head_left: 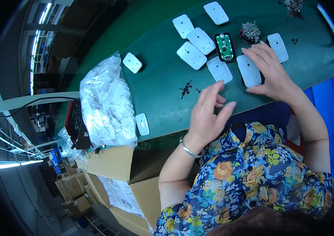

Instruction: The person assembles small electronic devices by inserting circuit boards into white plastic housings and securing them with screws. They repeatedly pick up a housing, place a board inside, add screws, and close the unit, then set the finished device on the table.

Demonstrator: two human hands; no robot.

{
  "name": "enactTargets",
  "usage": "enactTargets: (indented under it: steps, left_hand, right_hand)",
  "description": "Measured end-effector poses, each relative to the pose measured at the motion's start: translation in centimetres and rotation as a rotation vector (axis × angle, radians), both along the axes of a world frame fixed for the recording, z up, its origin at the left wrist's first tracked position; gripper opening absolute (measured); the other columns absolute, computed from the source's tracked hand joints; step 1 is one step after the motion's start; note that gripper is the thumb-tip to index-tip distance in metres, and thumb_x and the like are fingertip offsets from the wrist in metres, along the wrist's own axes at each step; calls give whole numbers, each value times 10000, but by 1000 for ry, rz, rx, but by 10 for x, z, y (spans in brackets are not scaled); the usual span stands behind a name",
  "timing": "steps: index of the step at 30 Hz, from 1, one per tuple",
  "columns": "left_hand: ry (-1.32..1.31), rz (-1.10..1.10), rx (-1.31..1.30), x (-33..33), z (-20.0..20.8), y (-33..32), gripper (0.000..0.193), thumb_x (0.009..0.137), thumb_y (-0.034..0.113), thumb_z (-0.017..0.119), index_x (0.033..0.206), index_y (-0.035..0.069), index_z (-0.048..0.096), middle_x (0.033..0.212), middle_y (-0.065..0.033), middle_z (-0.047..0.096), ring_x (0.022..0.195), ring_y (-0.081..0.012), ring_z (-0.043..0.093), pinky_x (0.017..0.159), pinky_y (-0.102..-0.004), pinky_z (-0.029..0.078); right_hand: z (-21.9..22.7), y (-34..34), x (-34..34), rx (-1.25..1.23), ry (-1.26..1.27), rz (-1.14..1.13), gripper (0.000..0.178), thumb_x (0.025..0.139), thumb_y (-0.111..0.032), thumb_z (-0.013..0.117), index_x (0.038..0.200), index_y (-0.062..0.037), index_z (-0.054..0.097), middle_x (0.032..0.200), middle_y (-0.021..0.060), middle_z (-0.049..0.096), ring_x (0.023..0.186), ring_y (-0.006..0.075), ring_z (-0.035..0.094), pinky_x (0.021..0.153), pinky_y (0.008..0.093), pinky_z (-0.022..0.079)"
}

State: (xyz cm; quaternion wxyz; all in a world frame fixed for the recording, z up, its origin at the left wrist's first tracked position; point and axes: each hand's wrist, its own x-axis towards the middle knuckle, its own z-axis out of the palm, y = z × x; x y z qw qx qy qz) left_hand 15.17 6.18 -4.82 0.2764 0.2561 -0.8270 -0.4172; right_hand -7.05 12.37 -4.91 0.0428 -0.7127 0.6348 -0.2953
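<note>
My right hand (271, 72) spans a white plastic cover (248, 70), fingers at its far end and thumb at its near end. My left hand (209, 112) is over the table's near edge, fingers and thumb apart and nothing between them. Just beyond its fingertips lies another white cover (220, 70) with small holes. A green circuit board (225, 46) rests in a black housing between the covers. To the right of the board, a small dark dish (250, 33) is heaped with silvery screws or pins. A loose white cover (278, 47) lies right of my right hand.
More white covers (191, 56) lie at the far middle of the green table (155, 78). Small black parts (186, 89) are scattered nearby. A clear bag (108, 106) full of white pieces stands at left, above an open cardboard box (110, 162). A blue bin (328, 118) is at right.
</note>
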Motion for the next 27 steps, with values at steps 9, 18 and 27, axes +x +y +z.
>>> enactTargets:
  steps: [9,18,27]
  left_hand:
    - [-121,-24,318,-12,-9,23,623,833,66,597,1338,-31,245,1259,-172,314,754,-127,558,623,-230,492]
    - [19,60,334,-2,-17,24,579,832,27,573,1324,-35,274,1254,-167,343,778,-113,549,660,-228,481]
    - [256,-15,579,-5,-6,31,450,848,44,548,1273,-8,409,1196,-123,442,1051,-178,474,894,-288,391]
  right_hand:
    - [-14,24,26,58,-117,95,841,546,-171,785,1282,-39,400,1269,125,435,1216,330,353,1038,468,277]
    - [-10,36,26,-62,-626,71,903,629,-367,770,1337,-29,324,1323,128,403,1222,275,374,1031,396,293]
    - [-16,46,67,475,-2165,518,871,773,-625,491,1357,-19,264,1321,157,399,1203,234,421,985,374,374]
